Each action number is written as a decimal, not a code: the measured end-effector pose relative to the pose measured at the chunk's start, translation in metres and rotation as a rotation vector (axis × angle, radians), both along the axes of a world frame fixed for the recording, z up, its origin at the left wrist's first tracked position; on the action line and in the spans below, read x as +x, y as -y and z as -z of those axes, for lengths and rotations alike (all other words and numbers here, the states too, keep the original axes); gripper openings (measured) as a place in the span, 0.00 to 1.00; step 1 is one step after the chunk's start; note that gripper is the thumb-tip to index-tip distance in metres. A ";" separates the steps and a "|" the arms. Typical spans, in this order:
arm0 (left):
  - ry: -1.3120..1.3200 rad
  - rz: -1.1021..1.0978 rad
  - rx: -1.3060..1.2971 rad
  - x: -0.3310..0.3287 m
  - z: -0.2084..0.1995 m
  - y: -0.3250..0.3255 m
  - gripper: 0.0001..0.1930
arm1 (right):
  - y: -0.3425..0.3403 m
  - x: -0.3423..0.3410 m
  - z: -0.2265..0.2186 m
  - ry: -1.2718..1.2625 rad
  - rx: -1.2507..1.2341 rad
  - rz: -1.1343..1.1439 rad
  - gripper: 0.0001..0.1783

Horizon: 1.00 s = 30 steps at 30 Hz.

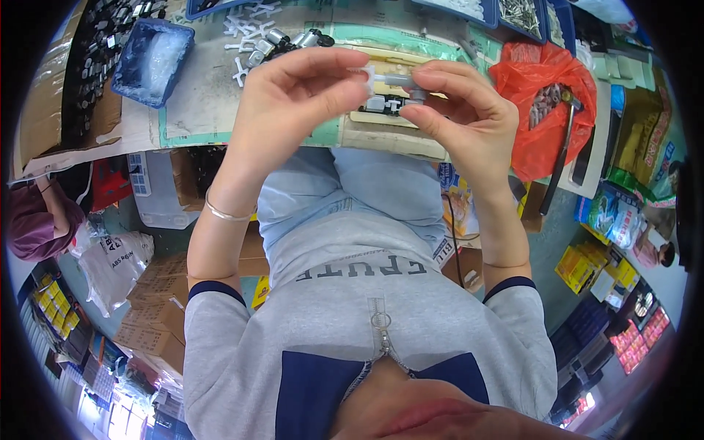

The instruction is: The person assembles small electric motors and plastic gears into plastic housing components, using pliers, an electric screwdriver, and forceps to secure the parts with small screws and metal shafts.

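Note:
Above the bench, my left hand [308, 88] pinches a small white plastic piece [369, 75] between thumb and fingers. My right hand [463, 103] grips a grey plastic cylinder-shaped part [400, 79], whose far end is hidden by the fingers. The two pieces meet end to end between my hands; how deeply they fit together I cannot tell. Just below them, a black and silver part [383, 104] rests on a pale wooden block [392, 132]. Behind my left hand lie several white branched plastic pieces [248, 29] and black and silver parts [271, 44].
At the left stands a blue tray [125, 73] with whitish jelly-like stuff, beside a cardboard box [110, 110] of black and silver parts. To the right, a red plastic bag [513, 73] holds small grey parts; a hammer [565, 139] lies across it. Blue bins [546, 22] line the back.

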<state>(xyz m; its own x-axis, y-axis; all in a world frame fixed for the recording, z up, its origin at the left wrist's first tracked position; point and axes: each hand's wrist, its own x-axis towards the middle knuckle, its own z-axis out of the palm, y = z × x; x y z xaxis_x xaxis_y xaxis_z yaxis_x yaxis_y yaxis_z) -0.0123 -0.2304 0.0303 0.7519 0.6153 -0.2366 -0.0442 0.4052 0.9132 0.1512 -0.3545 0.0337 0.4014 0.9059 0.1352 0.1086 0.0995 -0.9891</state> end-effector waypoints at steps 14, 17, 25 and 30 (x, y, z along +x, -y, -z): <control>-0.145 0.039 1.575 0.024 0.056 0.039 0.14 | 0.066 0.042 0.034 0.699 -0.176 0.150 0.14; -0.129 0.047 1.624 0.024 0.068 0.042 0.14 | 0.061 0.042 0.042 0.686 -0.167 0.097 0.14; -0.204 -0.051 1.672 0.029 0.076 0.049 0.15 | 0.051 0.049 0.049 0.696 -0.181 0.000 0.14; -0.226 -0.089 1.700 0.031 0.074 0.048 0.15 | 0.047 0.056 0.043 0.946 -0.224 0.038 0.14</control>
